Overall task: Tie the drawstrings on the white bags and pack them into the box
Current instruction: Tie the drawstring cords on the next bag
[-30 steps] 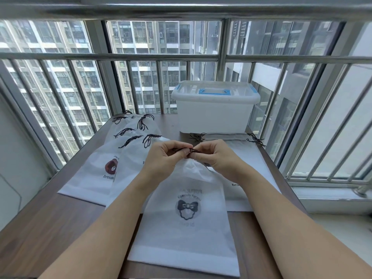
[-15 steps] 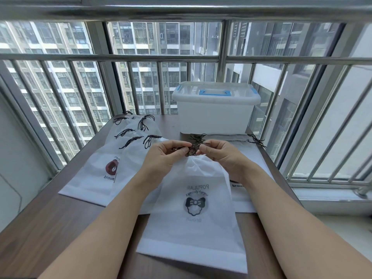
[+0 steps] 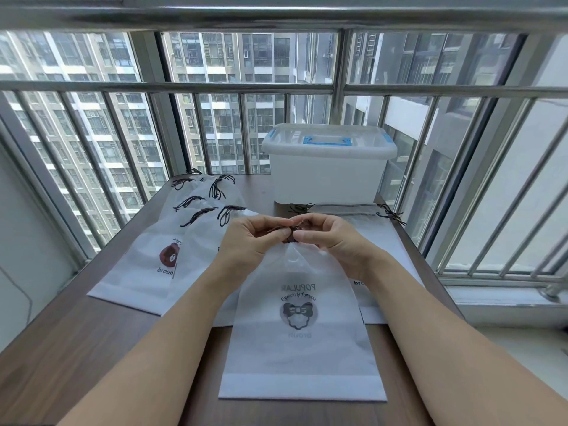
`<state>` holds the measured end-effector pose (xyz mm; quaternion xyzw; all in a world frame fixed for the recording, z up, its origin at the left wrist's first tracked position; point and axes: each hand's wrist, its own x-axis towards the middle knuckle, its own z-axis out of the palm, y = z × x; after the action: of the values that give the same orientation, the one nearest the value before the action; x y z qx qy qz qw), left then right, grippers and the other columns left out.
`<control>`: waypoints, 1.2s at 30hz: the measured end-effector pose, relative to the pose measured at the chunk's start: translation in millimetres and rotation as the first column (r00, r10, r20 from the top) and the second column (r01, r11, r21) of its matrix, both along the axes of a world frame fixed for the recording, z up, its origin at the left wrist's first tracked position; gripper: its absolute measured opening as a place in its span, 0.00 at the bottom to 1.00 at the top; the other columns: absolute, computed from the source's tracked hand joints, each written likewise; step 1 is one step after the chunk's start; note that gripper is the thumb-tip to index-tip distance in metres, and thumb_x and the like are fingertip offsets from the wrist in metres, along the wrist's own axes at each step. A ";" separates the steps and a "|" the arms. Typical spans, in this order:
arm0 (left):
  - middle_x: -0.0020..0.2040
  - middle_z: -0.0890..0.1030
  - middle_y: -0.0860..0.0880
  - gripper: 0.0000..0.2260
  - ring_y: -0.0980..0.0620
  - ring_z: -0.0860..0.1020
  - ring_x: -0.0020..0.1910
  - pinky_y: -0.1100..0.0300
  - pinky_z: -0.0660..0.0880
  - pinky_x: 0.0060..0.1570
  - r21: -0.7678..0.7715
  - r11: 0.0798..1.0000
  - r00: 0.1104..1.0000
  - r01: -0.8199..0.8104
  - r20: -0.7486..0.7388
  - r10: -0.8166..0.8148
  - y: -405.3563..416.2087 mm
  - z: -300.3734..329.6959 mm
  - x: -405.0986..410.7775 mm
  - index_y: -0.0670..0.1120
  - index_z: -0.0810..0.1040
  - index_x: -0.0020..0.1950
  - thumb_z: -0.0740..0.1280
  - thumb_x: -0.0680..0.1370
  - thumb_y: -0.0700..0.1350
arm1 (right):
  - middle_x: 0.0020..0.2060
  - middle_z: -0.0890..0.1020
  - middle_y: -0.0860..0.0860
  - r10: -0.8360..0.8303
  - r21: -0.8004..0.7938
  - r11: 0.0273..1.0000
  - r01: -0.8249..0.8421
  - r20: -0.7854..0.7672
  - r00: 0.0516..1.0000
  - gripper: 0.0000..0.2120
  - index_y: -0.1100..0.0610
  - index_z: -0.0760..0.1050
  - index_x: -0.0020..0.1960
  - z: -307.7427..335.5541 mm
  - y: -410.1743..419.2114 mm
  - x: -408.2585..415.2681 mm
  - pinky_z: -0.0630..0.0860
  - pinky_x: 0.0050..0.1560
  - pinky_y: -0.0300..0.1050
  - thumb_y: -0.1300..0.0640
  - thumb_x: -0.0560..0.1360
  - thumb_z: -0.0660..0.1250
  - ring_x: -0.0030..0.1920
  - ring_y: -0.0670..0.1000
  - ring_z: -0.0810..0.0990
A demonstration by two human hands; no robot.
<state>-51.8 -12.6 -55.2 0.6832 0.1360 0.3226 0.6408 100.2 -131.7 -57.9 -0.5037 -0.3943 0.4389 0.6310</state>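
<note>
Directly before the lidded white storage box [image 3: 329, 167], the gathered white drawstring bag [image 3: 299, 327] lies flat on the table. Left hand [image 3: 252, 244] and right hand [image 3: 333, 241] pinch its dark drawstring [image 3: 290, 233] at the neck. Judged light, limp, thin cord; grip at neck.

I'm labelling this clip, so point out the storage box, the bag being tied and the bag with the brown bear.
storage box [image 3: 325, 179]: head view, front wall.
bag being tied [image 3: 302, 358]: head view, lower panel.
brown bear bag [image 3: 138, 272]: head view, blank white front.
</note>
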 end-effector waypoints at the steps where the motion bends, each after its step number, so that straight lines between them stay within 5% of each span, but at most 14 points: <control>1: 0.44 0.87 0.45 0.07 0.52 0.84 0.44 0.65 0.77 0.48 0.011 1.000 1.000 0.004 -0.004 -0.004 -0.3 0.1 -0.2 0.39 0.85 0.51 0.70 0.76 0.32 | 0.49 0.85 0.57 -0.027 0.008 1.000 0.027 0.019 0.999 0.16 0.67 0.78 0.61 0.0 0.8 -2.0 0.76 0.56 0.43 0.67 0.73 0.73 0.51 0.53 0.84; 7: 0.44 0.87 0.44 0.08 0.51 0.85 0.45 0.65 0.78 0.49 0.115 0.993 1.000 -0.016 -0.020 0.018 0.4 -0.9 -1.0 0.38 0.85 0.51 0.71 0.75 0.30 | 0.43 0.85 0.58 -0.152 0.034 0.988 0.148 0.275 0.949 0.06 0.63 0.84 0.51 0.1 4.1 -4.8 0.76 0.48 0.37 0.68 0.75 0.72 0.45 0.49 0.82; 12: 0.42 0.87 0.47 0.08 0.53 0.85 0.44 0.67 0.78 0.48 0.152 0.988 0.999 -0.007 -0.035 0.012 -1.2 -1.3 -1.0 0.39 0.85 0.50 0.71 0.74 0.29 | 0.33 0.77 0.50 -0.138 -0.033 0.984 0.177 0.496 0.857 0.04 0.62 0.83 0.47 -0.4 6.5 -8.4 0.65 0.35 0.37 0.62 0.78 0.71 0.34 0.46 0.71; 18: 0.46 0.87 0.44 0.07 0.51 0.84 0.46 0.63 0.79 0.51 0.074 0.997 0.999 -0.025 -0.031 0.027 2.2 -1.2 -1.1 0.40 0.85 0.51 0.71 0.76 0.32 | 0.33 0.74 0.46 -0.026 -0.093 0.994 0.055 0.290 0.957 0.05 0.63 0.79 0.51 2.4 0.0 -3.7 0.62 0.30 0.32 0.61 0.80 0.68 0.30 0.42 0.65; 21: 0.44 0.87 0.46 0.07 0.53 0.84 0.44 0.65 0.78 0.48 0.044 0.999 1.000 -0.007 -0.023 0.008 0.1 0.6 -2.1 0.39 0.85 0.51 0.70 0.76 0.32 | 0.39 0.79 0.51 -0.001 -0.109 0.994 0.012 0.099 0.995 0.11 0.65 0.77 0.58 3.6 -1.3 -2.8 0.71 0.34 0.31 0.61 0.79 0.68 0.35 0.42 0.75; 24: 0.43 0.87 0.47 0.07 0.54 0.84 0.44 0.65 0.78 0.48 0.014 1.000 1.000 -0.020 -0.013 0.020 1.2 1.5 -2.9 0.40 0.85 0.50 0.71 0.76 0.32 | 0.44 0.84 0.57 0.031 -0.071 0.996 -0.045 -0.182 0.983 0.11 0.66 0.77 0.55 3.9 -4.2 1.7 0.81 0.42 0.40 0.60 0.76 0.68 0.41 0.50 0.84; 29: 0.46 0.87 0.43 0.07 0.49 0.85 0.48 0.62 0.79 0.53 0.032 1.000 1.000 0.000 -0.009 0.000 0.5 -0.1 -1.2 0.40 0.84 0.51 0.70 0.76 0.31 | 0.52 0.81 0.62 0.091 -0.009 0.995 -0.097 -0.265 0.960 0.16 0.66 0.74 0.63 0.8 -0.4 3.1 0.81 0.54 0.47 0.58 0.80 0.66 0.50 0.57 0.83; 36: 0.45 0.87 0.43 0.08 0.51 0.85 0.45 0.65 0.78 0.49 0.041 0.999 1.000 -0.014 -0.007 0.014 1.6 -1.6 -0.5 0.36 0.84 0.53 0.70 0.75 0.30 | 0.54 0.81 0.59 0.063 -0.049 0.996 -0.075 -0.214 0.975 0.21 0.65 0.73 0.69 7.6 -2.8 -0.9 0.81 0.52 0.41 0.65 0.76 0.67 0.51 0.53 0.83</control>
<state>-52.3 -10.9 -56.8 0.6965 0.1365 0.3271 0.6239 99.3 -134.5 -50.3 -0.4578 -0.3294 0.5226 0.6394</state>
